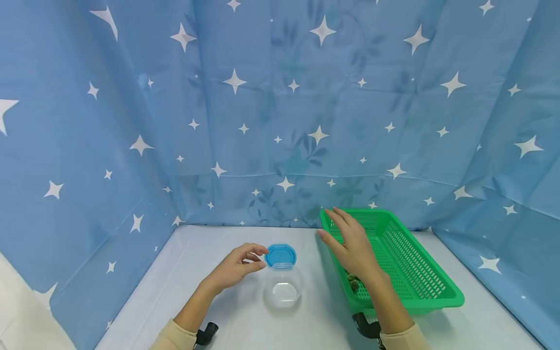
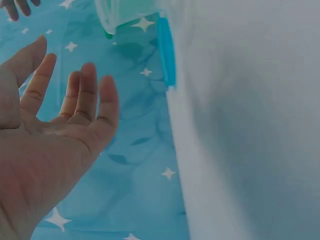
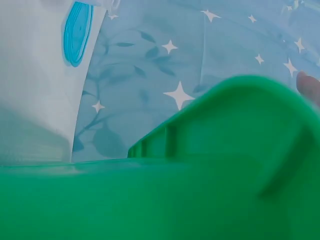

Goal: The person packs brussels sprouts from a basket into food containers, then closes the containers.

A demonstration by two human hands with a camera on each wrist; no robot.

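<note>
My left hand (image 1: pixel 236 266) hovers over the table just left of a round blue lid (image 1: pixel 281 254), its fingers loosely bent and holding nothing. In the left wrist view the palm of the left hand (image 2: pixel 55 120) faces the camera with the fingers apart. A clear round plastic container (image 1: pixel 283 289) stands in front of the lid. Over the left side of a green plastic basket (image 1: pixel 420 262) is my right hand (image 1: pixel 352 245), fingers extended with nothing in them. Small brownish-green items (image 1: pixel 353 282) lie in the basket, partly hidden beneath the right hand and forearm.
A white cloth (image 1: pixel 175 282) covers the table. Blue curtains with white stars (image 1: pixel 262 107) enclose the back and sides. The basket's raised rim (image 1: pixel 426 243) stands on the right part of the table.
</note>
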